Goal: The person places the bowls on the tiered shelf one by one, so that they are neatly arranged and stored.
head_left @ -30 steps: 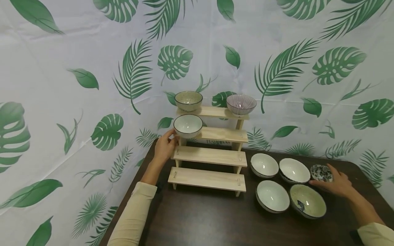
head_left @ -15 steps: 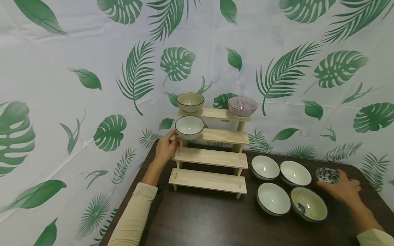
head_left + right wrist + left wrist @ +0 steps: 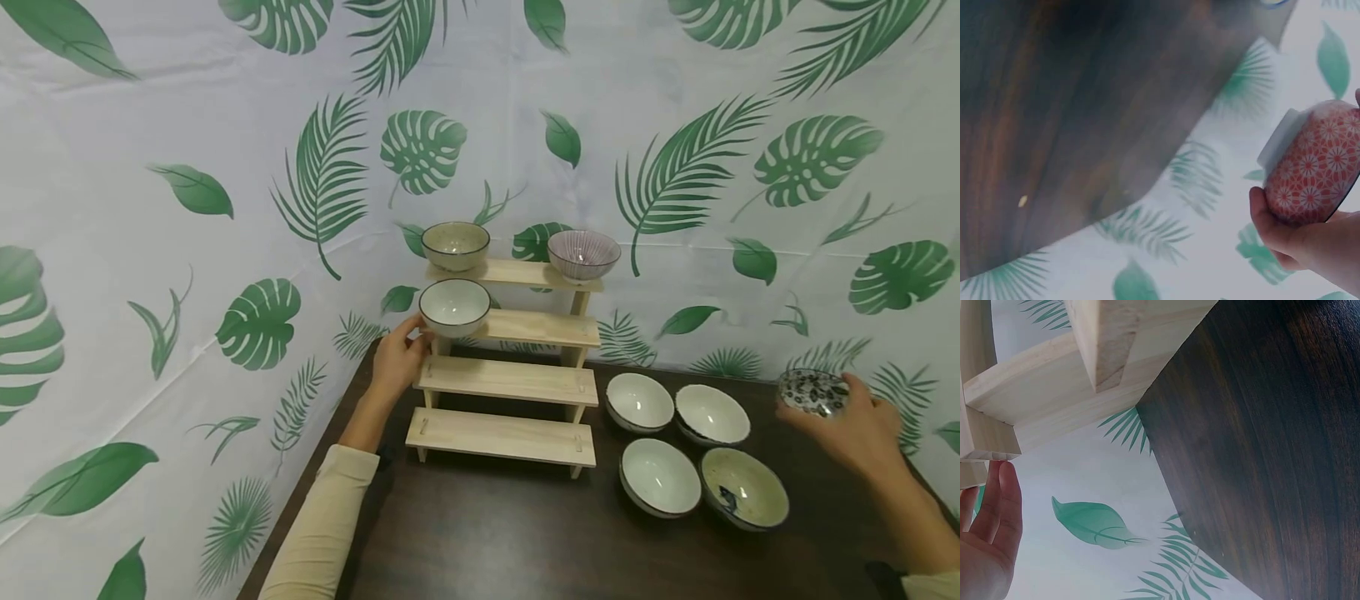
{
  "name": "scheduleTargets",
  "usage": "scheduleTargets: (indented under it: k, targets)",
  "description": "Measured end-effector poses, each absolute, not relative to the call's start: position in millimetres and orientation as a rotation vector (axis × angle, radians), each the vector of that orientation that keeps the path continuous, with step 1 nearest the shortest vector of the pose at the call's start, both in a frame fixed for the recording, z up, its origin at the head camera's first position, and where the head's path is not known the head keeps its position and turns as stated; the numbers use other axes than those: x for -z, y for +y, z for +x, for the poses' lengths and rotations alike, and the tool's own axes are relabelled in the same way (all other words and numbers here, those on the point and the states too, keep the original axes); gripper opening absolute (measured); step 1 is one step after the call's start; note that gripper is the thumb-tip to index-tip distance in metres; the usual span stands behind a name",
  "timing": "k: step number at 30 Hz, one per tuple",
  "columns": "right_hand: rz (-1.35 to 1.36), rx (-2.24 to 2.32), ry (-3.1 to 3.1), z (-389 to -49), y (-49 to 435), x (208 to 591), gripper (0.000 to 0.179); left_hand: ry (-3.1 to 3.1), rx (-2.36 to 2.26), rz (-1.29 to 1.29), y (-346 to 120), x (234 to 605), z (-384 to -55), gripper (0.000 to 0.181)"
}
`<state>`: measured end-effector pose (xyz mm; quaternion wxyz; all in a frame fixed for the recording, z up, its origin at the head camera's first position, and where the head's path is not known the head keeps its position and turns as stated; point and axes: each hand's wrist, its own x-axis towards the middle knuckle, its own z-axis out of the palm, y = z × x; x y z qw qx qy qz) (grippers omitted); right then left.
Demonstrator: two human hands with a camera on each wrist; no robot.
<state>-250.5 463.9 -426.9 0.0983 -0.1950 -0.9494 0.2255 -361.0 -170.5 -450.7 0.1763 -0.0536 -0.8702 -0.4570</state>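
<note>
My right hand grips a small bowl above the table's back right corner. Its inside has a black-and-white floral pattern; the right wrist view shows the red, white-flowered outside of this bowl and its pale foot. At the left end of the wooden tiered stand, my left hand is by a white, dark-rimmed bowl on the second tier from the top. In the left wrist view, fairly straight fingers touch the end of the wood. Whether they also touch the white bowl is hard to tell.
A green bowl and a purple-striped bowl occupy the top tier. Right of the stand, three whitish bowls and an olive-green bowl cluster on the dark table. Leaf-print cloth hangs behind.
My right hand has lifted the patterned bowl off the table, up and to the right, away from the other bowls. The left hand stays at the stand's left end.
</note>
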Motion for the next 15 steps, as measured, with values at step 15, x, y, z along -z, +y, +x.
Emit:
scheduleTargets:
  k: [15]
  targets:
    - [-0.269,-0.75,-2.851,-232.1,404.4,393.4,0.116,-2.463,1.276,-0.154,-169.4,449.8,-359.7,0.038]
